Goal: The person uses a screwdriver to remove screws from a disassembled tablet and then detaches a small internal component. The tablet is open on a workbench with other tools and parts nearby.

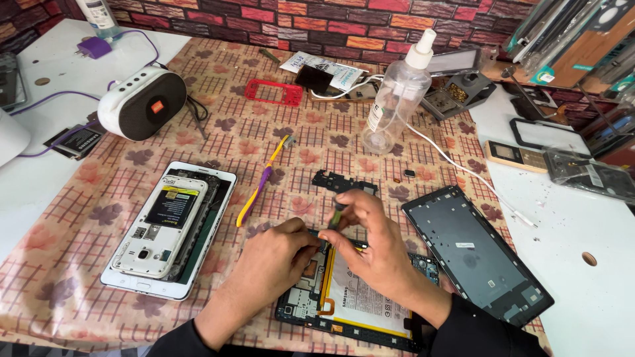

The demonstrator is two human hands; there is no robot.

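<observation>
An opened tablet (pixel 350 311) with a white battery and bare circuit board lies at the near edge of the table. My left hand (pixel 274 261) rests on its upper left corner, fingers pinched against the board. My right hand (pixel 370 241) holds a small screwdriver (pixel 336 218) upright, its tip down on the tablet's top edge between both hands. A black plastic bracket (pixel 344 182) lies just beyond my fingers.
The tablet's black back cover (pixel 476 254) lies to the right. At left a white tablet (pixel 198 225) carries an opened white phone (pixel 162 228). A purple-yellow pry tool (pixel 261 185), a clear spray bottle (pixel 397 99), a white speaker (pixel 142 102) and a red phone frame (pixel 273 92) stand further back.
</observation>
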